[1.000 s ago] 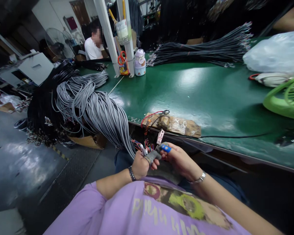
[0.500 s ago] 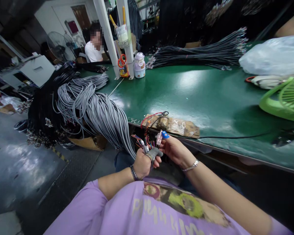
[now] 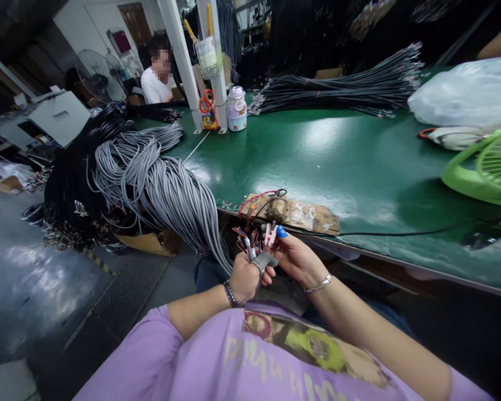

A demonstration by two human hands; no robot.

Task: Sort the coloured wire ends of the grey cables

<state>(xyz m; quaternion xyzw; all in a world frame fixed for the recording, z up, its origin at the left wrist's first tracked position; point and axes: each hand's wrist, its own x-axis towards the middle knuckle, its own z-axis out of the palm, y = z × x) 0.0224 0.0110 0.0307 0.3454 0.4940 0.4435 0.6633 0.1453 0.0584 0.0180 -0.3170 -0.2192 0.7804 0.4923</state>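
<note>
My left hand, with a grey cover on one finger, is closed around the ends of grey cables. Thin coloured wires fan out above that fist. In my right hand, which wears a blue finger cover, a small pink clip that looks like a clothespin is pinched, close to the wires. Both hands meet just below the table's front edge. From the left, a thick bundle of grey cables drapes off the table towards my left hand.
A worn wooden block with red and black leads lies at the edge of the green table. Black cables lie at the back. A green fan and a plastic bag stand right. A person sits beyond the posts.
The pink clip has turned in my right hand and now shows its two prongs. My right hand has shifted slightly left, and the coloured wires have moved a little to the right.
</note>
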